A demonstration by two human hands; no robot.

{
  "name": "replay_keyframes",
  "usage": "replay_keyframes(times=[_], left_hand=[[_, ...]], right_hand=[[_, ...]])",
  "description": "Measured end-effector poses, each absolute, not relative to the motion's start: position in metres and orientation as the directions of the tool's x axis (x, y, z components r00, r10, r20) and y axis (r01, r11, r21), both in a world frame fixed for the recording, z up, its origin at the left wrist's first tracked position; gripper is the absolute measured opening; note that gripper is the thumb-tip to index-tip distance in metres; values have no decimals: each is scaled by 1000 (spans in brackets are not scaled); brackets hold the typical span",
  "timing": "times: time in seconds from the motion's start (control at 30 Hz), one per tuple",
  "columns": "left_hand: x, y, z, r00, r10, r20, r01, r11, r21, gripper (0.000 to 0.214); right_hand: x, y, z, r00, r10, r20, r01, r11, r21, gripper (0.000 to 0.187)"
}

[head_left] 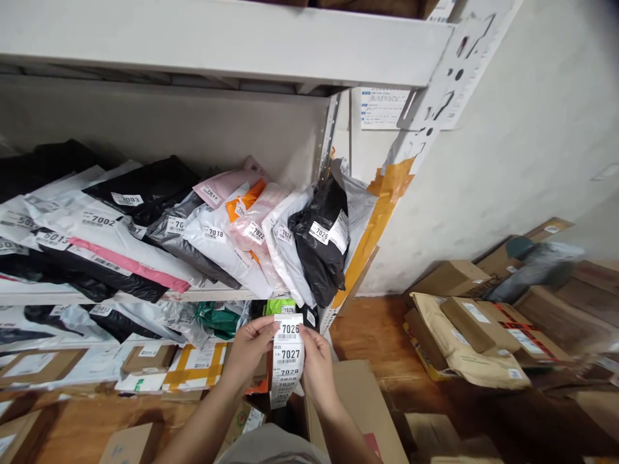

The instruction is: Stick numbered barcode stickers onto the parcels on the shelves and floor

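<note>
White paper strip of numbered labels (288, 351), printed 7026, 7027 and 7028 down its length, pinched on both edges just below the front lip of the grey metal shelf (207, 295). Left hand (249, 350) closed on the strip's left edge near the top label, thumb and fingertips pressed to the paper. Right hand (316, 362) closed on the right edge, thumb beside the 7026 label, fingers curled behind. Strip hanging upright between the two hands, lower end curling out of sight above a brown cardboard box (358, 403). Directly above, a black plastic mailer bag (322, 248) tagged 7026, leaning at the right end of a row of soft parcels. Just left of it, a white plastic mailer bag (222, 248) marked 7018 and a pale pink mailer bag (225, 185). Off to the right, well apart, a pile of brown cardboard cartons (476, 325) on the wooden floor.
</note>
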State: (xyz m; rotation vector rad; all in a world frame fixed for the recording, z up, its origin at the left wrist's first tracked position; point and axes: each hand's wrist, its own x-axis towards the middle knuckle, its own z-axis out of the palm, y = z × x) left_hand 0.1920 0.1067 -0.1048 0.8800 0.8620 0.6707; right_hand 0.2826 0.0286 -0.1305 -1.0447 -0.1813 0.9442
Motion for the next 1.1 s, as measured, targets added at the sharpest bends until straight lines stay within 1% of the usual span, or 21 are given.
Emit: replay_keyframes(times=[0.1, 0.2, 0.3, 0.33, 0.4, 0.47, 0.53, 0.6, 0.7, 0.8, 0.87, 0.9, 1.0, 1.1], left_hand=[[187, 106, -105, 481, 797, -365, -140, 481, 866, 48], [184, 103, -107, 509, 800, -318, -118, 431, 895, 49], [181, 97, -113, 507, 836, -211, -54, 275, 960, 40], [180, 95, -117, 490, 855, -170, -16, 204, 979, 36], [176, 91, -127, 449, 890, -83, 97, 43, 994, 36], [170, 86, -140, 418, 908, -11, 240, -99, 966, 40], [164, 81, -155, 412, 911, 12, 332, -163, 929, 40], [159, 75, -173, 400, 916, -16, 339, -132, 932, 40], [154, 68, -198, 387, 916, -105, 250, 6, 968, 40], [155, 64, -213, 431, 876, -218, 104, 192, 976, 40], [157, 62, -217, 462, 840, -284, 60, 290, 955, 46], [158, 61, -217, 473, 828, -303, 61, 312, 948, 47], [156, 54, -212, 499, 811, -307, 112, 291, 950, 43], [149, 44, -208, 539, 788, -297, 250, 186, 950, 42]], right_hand=[[278, 28, -131, 608, 743, -281, -577, 170, -799, 37], [273, 28, -134, 591, 765, -257, -554, 152, -819, 36], [268, 26, -141, 573, 788, -223, -475, 97, -875, 35], [266, 25, -143, 580, 787, -209, -437, 85, -895, 34], [261, 23, -149, 608, 774, -174, -379, 90, -921, 32], [256, 21, -158, 619, 769, -163, -379, 111, -919, 32], [251, 18, -172, 583, 786, -206, -449, 101, -888, 34], [245, 15, -188, 518, 807, -282, -552, 63, -831, 35], [239, 12, -210, 468, 810, -354, -641, 35, -766, 35], [240, 9, -220, 526, 768, -366, -604, 35, -796, 37], [244, 7, -218, 559, 738, -377, -585, 29, -810, 39], [247, 5, -217, 559, 732, -389, -591, 22, -807, 39], [255, -7, -213, 501, 755, -422, -617, -31, -787, 38], [258, -25, -215, 420, 791, -445, -612, -115, -782, 36]])
